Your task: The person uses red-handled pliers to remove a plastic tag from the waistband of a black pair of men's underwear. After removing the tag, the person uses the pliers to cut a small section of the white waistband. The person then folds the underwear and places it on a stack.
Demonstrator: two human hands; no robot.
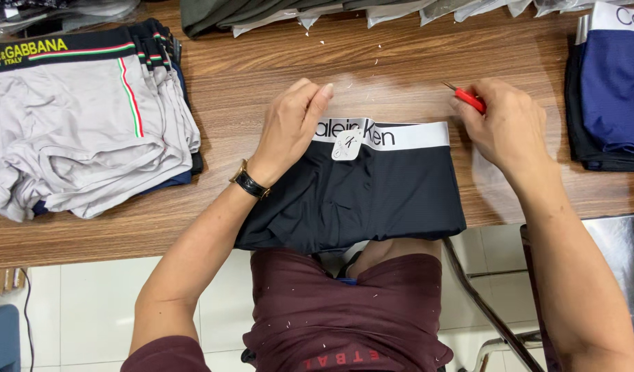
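head view: left hand [291, 127] on black briefs [372, 189]

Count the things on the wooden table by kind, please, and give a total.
Black briefs lying alone: 1
Stacks of folded briefs, grey and blue: 2
Small red tool in the right hand: 1
Paper tag: 1
Total: 5

We see black briefs [372, 196] with a white waistband [406, 136], a red-handled tool [468, 100], and grey briefs [76, 138] with a green-white-red stripe [132, 96].
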